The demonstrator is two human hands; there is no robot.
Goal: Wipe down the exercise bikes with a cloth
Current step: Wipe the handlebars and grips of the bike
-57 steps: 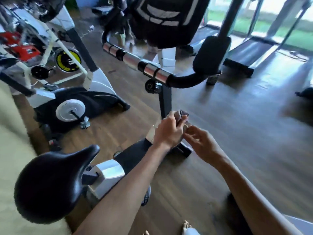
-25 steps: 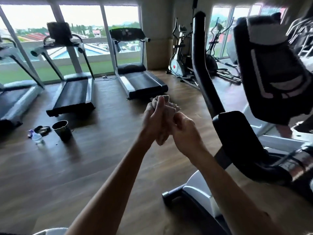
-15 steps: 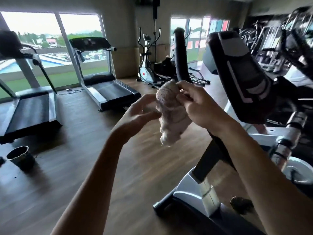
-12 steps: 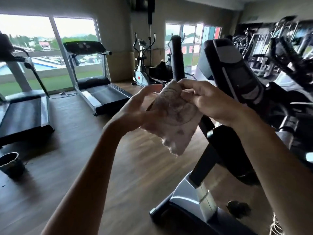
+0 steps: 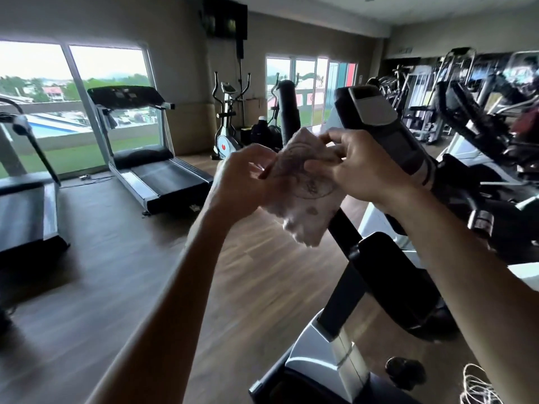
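We hold the cloth [image 5: 303, 196] spread in midair, left hand [image 5: 242, 185] and right hand [image 5: 358, 170] pinching its upper edges; we judge we're refolding it; next, press it onto the bike console [image 5: 385, 126] just behind.

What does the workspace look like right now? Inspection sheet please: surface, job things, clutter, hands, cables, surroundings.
Surface: dark wood-plank floor.
Job's things: pale stained cloth held up in the air, off the exercise bike at right.
Clutter: small dark object on the floor by the bike base.
Hands: left hand and right hand both pinch the cloth.
Cables: white coiled cord at bottom right; a cable on the floor by the window.
Surroundings: treadmill, elliptical trainer, windows, weight machines at right.
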